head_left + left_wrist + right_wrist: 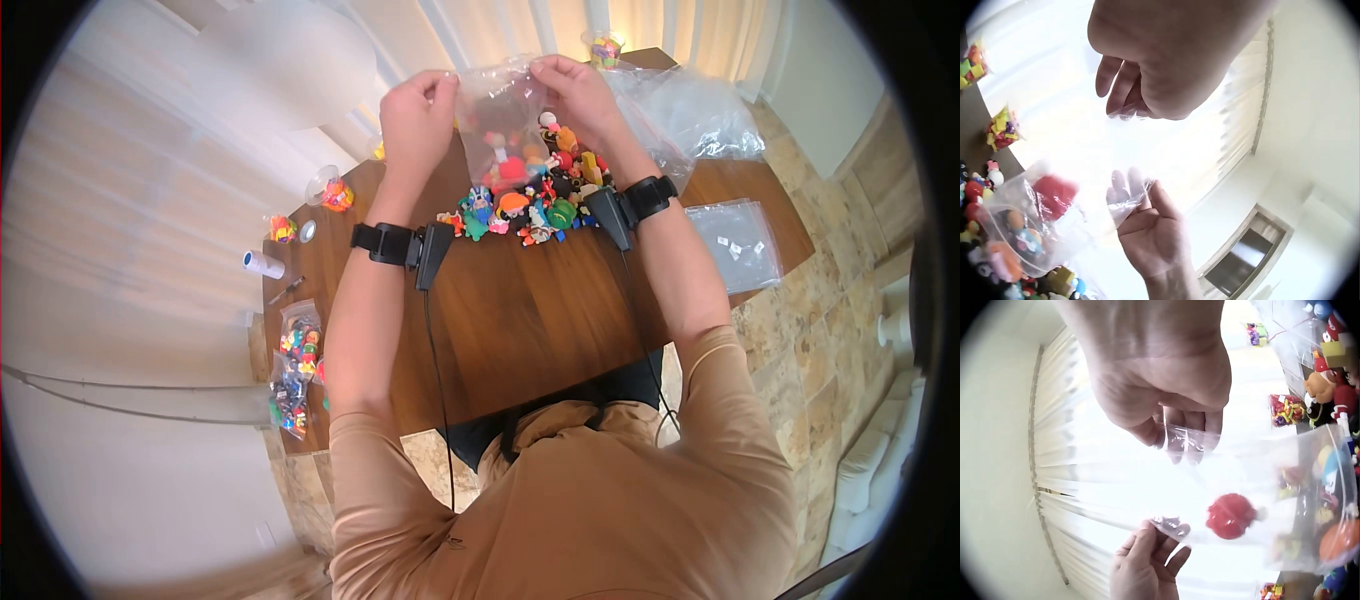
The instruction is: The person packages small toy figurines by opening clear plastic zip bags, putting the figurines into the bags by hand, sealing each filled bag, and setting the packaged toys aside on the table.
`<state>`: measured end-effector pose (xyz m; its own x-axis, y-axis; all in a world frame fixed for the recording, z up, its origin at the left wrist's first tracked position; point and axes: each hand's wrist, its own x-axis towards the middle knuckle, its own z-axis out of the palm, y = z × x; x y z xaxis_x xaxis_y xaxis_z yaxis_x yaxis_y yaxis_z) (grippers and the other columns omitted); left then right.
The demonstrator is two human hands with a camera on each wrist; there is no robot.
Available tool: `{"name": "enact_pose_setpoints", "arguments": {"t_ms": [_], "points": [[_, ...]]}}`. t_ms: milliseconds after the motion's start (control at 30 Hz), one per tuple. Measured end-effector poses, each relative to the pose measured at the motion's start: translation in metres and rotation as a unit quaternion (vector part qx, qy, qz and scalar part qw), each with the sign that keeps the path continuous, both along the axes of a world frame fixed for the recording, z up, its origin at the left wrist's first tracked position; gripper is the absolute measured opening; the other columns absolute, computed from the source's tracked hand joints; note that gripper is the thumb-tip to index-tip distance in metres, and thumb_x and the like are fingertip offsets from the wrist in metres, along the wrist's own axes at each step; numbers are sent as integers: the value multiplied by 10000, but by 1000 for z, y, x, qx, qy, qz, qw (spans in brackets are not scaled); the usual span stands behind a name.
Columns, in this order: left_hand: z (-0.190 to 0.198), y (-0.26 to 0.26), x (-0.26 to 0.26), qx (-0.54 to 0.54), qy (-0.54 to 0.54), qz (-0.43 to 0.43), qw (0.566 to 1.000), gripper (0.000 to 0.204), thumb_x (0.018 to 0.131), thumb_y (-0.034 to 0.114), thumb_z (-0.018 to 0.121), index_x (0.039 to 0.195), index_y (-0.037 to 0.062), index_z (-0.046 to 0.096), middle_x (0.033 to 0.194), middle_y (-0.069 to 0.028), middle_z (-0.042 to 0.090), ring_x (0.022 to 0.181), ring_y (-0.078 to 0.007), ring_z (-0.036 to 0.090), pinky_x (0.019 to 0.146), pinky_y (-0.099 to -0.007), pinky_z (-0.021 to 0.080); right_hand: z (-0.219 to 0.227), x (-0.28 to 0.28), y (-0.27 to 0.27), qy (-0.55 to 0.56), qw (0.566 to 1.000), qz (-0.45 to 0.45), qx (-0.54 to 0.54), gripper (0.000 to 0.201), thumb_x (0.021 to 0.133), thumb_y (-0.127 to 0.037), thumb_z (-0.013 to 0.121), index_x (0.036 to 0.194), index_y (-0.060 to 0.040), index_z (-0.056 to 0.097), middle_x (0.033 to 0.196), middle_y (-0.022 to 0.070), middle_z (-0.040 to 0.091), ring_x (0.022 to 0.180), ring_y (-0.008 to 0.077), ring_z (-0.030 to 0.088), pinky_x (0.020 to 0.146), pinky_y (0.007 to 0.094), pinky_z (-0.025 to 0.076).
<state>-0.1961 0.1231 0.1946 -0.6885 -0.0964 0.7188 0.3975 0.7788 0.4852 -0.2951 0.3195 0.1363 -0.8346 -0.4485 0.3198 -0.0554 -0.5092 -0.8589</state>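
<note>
A clear plastic bag [492, 95] hangs stretched between both hands above the far part of the table. My left hand [418, 122] pinches one corner of the bag, and my right hand [580, 98] pinches the opposite corner. Inside the bag sits a round red toy [1230, 516], also seen as a red shape [1054, 195] in the left wrist view. Just below and behind the bag lies a heap of small colourful toy figures [562, 214], partly hidden by the clear plastic.
Clear plastic bags [715, 110] lie piled at the far right, with flat bags [740, 250] nearer. Filled toy bags [300, 345] lie at the left edge, near a pen [288, 290] and white roll [263, 264]. Containers of colourful pieces [338, 195] stand along the back.
</note>
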Motion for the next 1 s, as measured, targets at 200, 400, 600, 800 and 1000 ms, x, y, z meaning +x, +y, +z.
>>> {"name": "enact_pose_setpoints", "arguments": {"t_ms": [200,400,600,800,1000], "points": [[36,8,15,125,-1,-77,989,213,935,130,642,969,-68,711,887,-82,731,817,-118,666,782,-246,520,44,14,14,104,993,-40,43,215,988,-218,601,1072,-38,681,931,16,688,869,107,626,831,272,487],[37,7,37,151,-12,-108,983,207,928,131,664,1020,-51,703,904,-66,734,841,-100,664,778,-242,520,64,30,38,133,988,-61,50,141,952,-127,636,1002,-3,680,919,38,694,852,111,636,792,253,516],[-6,21,102,154,-118,-66,979,233,914,154,683,1074,-15,696,892,-39,732,817,-74,655,754,-237,515,57,60,82,190,963,-157,108,163,944,-141,648,1019,-1,686,894,31,690,829,92,626,790,235,503],[-128,-20,179,-131,-297,99,941,391,848,258,729,1178,73,632,999,-93,668,793,-263,648,739,-368,522,16,62,162,80,950,-299,46,202,983,-158,611,1078,15,647,850,57,680,781,111,611,713,225,449],[-162,-25,167,-97,-335,122,929,333,851,243,711,1122,73,619,1087,-116,632,861,-311,647,747,-407,523,-28,91,145,35,973,-223,54,157,986,-112,588,1032,25,649,806,74,670,763,133,632,726,237,473]]}}
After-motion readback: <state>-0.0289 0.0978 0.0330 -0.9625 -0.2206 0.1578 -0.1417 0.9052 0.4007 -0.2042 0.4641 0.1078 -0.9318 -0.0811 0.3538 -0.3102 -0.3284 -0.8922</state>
